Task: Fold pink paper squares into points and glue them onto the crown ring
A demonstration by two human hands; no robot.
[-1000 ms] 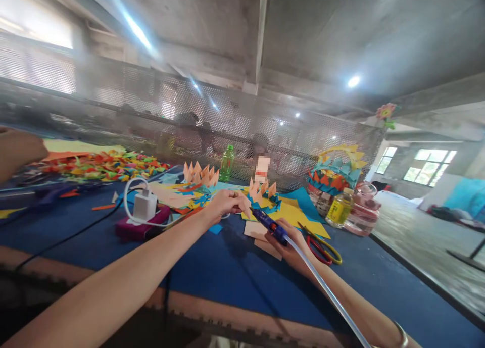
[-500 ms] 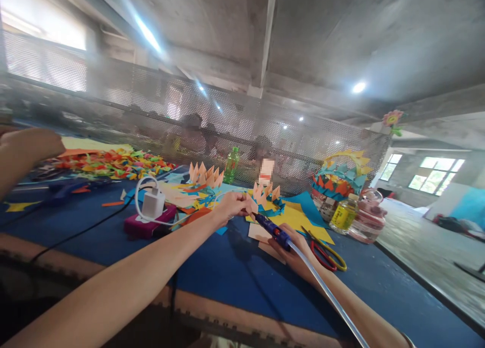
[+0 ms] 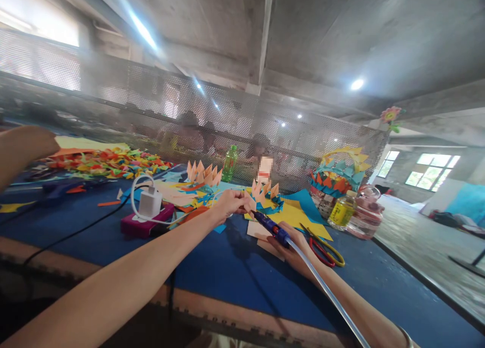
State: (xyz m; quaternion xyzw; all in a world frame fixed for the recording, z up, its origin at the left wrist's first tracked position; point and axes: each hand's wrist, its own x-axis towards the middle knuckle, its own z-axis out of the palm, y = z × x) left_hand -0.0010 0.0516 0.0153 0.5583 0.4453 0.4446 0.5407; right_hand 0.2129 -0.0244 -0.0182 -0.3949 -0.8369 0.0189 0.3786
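Between the fingertips of my left hand [image 3: 232, 206] is a small folded piece of peach paper [image 3: 250, 203]. My right hand [image 3: 290, 244] is wrapped round a blue glue gun [image 3: 271, 226], its dark nozzle at the paper's lower edge; I cannot tell if they touch. A clear glue stick [image 3: 328, 290] sticks far out of the gun's back. Just beyond my hands stands a peach and blue folded-paper piece [image 3: 267, 195], and a similar peach one [image 3: 204, 175] is further left. Peach paper sheets [image 3: 259, 230] lie under the gun, and scissors [image 3: 326, 252] with red and yellow handles rest beside my right wrist.
A purple power strip [image 3: 131, 227] with a white charger [image 3: 149, 202] sits left of my forearm. Paper scraps [image 3: 113, 161] are heaped at the back left, near another person's arm [image 3: 26, 151]. Bottles, a yellow one [image 3: 342, 211] among them, and a paper-decorated basket [image 3: 333, 179] stand right.
The whole view has shifted slightly, with things appearing a little further left. Both hands keep the same hold, the glue gun's nozzle still at the peach paper.
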